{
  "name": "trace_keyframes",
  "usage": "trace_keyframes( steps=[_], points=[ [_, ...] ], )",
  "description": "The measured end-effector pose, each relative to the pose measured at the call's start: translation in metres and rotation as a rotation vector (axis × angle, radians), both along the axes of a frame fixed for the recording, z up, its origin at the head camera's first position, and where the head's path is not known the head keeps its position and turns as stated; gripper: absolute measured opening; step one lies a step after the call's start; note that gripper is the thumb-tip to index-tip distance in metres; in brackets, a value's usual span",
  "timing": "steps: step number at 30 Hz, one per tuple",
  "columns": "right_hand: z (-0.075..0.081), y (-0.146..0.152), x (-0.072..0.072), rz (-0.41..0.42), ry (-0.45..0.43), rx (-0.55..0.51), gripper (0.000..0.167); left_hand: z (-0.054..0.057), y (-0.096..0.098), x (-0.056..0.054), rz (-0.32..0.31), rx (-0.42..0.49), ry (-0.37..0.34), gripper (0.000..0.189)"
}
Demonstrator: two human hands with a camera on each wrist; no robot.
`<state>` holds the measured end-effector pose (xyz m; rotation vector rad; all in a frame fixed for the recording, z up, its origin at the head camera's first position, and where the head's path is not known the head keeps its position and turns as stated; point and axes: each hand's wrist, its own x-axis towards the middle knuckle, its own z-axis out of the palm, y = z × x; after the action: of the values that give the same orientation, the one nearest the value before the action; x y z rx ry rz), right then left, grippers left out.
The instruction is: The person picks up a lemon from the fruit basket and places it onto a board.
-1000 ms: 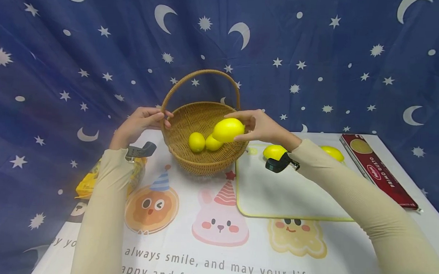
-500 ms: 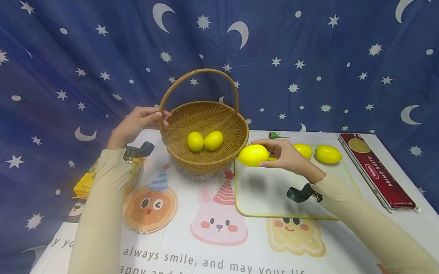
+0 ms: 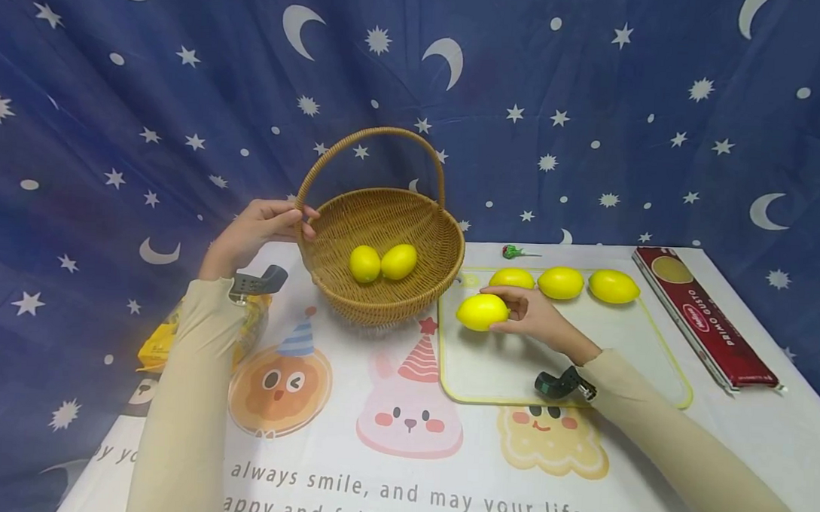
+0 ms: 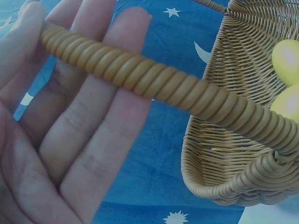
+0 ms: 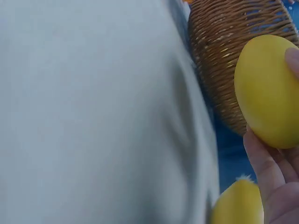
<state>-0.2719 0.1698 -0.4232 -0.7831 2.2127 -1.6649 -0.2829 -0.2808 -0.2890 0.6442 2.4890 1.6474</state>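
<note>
My left hand holds the wicker basket by the left side of its handle. In the left wrist view, the thumb lies on one side of the wrapped handle and the fingers pass behind it. The basket leans toward me, with two lemons inside. Between thumb and fingers, my right hand pinches another lemon close over the left part of the white board. The right wrist view shows this lemon large, with the basket behind it.
Three lemons lie in a row along the board's back edge. A red pasta pack is to the right. Behind the board lies a small red-and-green item. A yellow bag is partly hidden by the left forearm.
My right hand has carried its lemon out from over the basket, to the right and down over the board. The left hand stays on the handle.
</note>
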Motion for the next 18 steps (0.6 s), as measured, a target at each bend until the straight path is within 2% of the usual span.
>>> trace_keyframes(
  steps=[5,9,18],
  points=[
    [-0.011,0.001,-0.003,-0.016,-0.037,0.042,0.066,-0.001,0.000,0.000,-0.002,0.005,0.003,0.018],
    [-0.017,0.000,-0.005,-0.021,-0.020,0.100,0.065,0.000,0.001,0.000,0.000,0.002,0.000,0.018],
    [-0.014,0.001,-0.006,0.015,-0.044,0.153,0.065,0.001,0.001,0.001,0.011,0.001,-0.004,0.018]
  ],
)
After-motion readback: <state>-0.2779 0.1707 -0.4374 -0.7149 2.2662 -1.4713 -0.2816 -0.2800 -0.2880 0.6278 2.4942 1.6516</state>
